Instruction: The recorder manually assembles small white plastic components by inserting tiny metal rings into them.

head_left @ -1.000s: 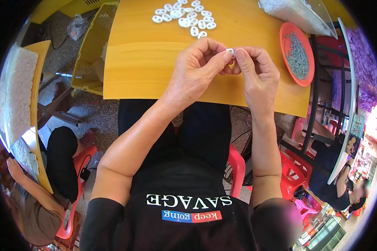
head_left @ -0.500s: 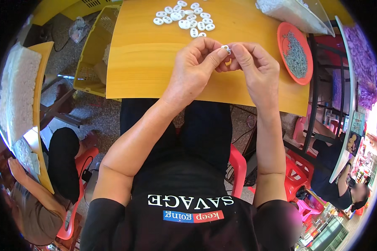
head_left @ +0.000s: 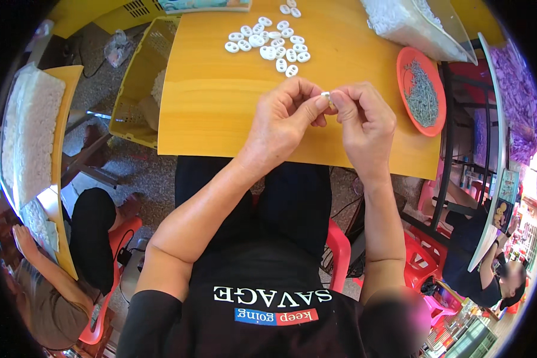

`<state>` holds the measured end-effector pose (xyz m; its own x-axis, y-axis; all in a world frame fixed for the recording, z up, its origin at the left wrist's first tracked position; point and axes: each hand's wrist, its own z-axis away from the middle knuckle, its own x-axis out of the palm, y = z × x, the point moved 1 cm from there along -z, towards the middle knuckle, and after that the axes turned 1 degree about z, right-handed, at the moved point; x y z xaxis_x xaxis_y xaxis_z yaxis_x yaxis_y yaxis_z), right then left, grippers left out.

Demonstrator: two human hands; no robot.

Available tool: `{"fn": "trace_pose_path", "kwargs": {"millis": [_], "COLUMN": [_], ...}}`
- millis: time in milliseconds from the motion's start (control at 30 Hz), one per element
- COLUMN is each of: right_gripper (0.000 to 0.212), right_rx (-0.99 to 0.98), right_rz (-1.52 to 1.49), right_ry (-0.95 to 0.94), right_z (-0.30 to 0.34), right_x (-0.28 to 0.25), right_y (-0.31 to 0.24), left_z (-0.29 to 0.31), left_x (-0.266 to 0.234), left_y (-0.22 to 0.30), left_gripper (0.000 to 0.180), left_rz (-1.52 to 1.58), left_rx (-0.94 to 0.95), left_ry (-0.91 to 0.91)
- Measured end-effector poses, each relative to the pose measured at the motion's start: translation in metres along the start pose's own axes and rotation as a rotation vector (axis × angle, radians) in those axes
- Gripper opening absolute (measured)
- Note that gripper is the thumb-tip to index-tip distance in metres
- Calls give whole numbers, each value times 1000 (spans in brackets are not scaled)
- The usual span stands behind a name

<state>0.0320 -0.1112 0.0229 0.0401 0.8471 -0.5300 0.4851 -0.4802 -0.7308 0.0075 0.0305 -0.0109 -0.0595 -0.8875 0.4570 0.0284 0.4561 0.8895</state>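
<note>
My left hand pinches a small white oval piece between thumb and fingertips, just above the near part of the yellow-brown table. Meeting it from the right, my right hand has its thumb and fingers pressed together against the end of the piece. Whatever lies between the right fingertips is too small to make out. Farther off, several loose white two-holed ovals lie scattered on the tabletop. To the right, thin silver metal pins fill a red-orange oval plate.
A clear bin of white pieces stands at the far right corner. Beside the table's left edge is a yellow crate. One person sits at the left by bagged white goods; another is at the right.
The view has shifted, so the table and both hands sit lower in the picture. The white piece has turned from showing its holes to a narrower side; both hands still pinch together.
</note>
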Motion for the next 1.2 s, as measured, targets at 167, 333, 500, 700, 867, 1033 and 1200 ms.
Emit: {"fn": "trace_pose_path", "kwargs": {"millis": [167, 333, 500, 700, 867, 1033, 1200], "right_gripper": [10, 13, 15, 9, 11, 13, 14], "right_rx": [4, 378, 45, -353, -327, -315, -252], "right_rz": [1, -413, -40, 170, 277, 255, 296], "right_ry": [64, -136, -187, -253, -285, -260, -320], "right_z": [6, -13, -41, -45, -41, -44, -45], "right_x": [7, -6, 2, 28, 28, 30, 33], "right_y": [0, -1, 12, 23, 21, 16, 16], "left_z": [2, 3, 20, 36, 40, 38, 37], "left_x": [0, 1, -14, -45, -48, -50, -47], "left_y": [1, 4, 25, 31, 30, 28, 29], "left_gripper": [13, 11, 11, 12, 13, 15, 14], "left_rz": [-38, 64, 92, 48, 26, 20, 29], "left_rx": [-10, 15, 103, 113, 99, 88, 65], "left_ry": [19, 66, 182, 292, 288, 262, 269]}}
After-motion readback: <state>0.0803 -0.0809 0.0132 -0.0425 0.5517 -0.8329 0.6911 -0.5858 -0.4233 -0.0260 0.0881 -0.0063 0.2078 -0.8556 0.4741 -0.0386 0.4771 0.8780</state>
